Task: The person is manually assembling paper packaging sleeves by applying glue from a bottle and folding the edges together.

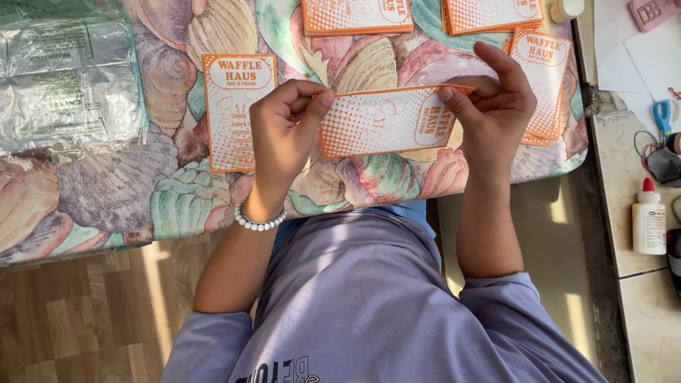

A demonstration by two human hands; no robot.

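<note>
I hold an orange-and-white printed paper leaflet (386,120) flat between both hands, above the near edge of a table covered in a seashell-patterned cloth (106,191). My left hand (284,128) pinches its left end, with a white bead bracelet on the wrist. My right hand (489,106) pinches its right end, fingers curled over the top edge. A second leaflet of the same kind (230,106) lies flat on the cloth just left of my left hand.
More orange leaflets lie at the far edge (355,15), (489,14), with a stack (543,78) behind my right hand. Clear plastic bags (64,78) sit at left. On a tiled ledge at right stand a white glue bottle (648,220) and blue-handled scissors (663,115).
</note>
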